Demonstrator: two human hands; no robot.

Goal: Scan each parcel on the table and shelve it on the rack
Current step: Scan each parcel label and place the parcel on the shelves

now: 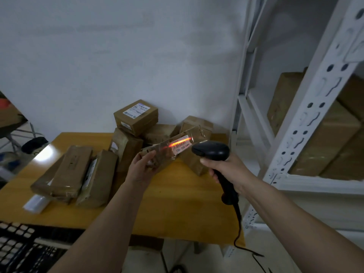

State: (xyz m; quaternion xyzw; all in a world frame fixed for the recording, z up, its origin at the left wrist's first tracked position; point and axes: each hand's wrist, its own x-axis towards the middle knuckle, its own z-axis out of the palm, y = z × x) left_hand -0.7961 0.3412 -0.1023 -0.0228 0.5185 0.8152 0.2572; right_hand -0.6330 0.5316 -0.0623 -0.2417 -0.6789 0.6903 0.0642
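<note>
Nearest the camera, at the lower left, lies a dark keyboard (17, 245) with pale keys, partly cut off by the frame edge. Above it two bare forearms reach forward over a yellow-orange table (177, 203). The right hand (228, 170) is wrapped tight around the grip of a black barcode scanner (212, 152), whose cable (239, 229) drops past the table's front edge toward the floor; the scanner's head points left at the parcel held in front of it. The left hand (142, 164) is closed on the near end of a long, flat brown parcel (169, 150) wrapped in glossy tape, thumb on top and fingers underneath, holding it tilted up above the table. A bright orange-red scan line (180, 142) falls across the parcel's white label (182, 145) — the printed digits on it are blurred and hard to read with confidence. To the left on the table, several flat brown parcels (72, 172) lie side by side and partly overlapping, with a small clear plastic bag (36, 203) just beside their near corner. Further back, against the white wall (118, 56), more parcels are heaped up, and a small box (136, 117) with a white shipping label sits on top of the pile. On the right stands a white metal rack (307, 119) with slotted uprights — its shelf already carries several large brown cartons (325, 138), stacked close together.
</note>
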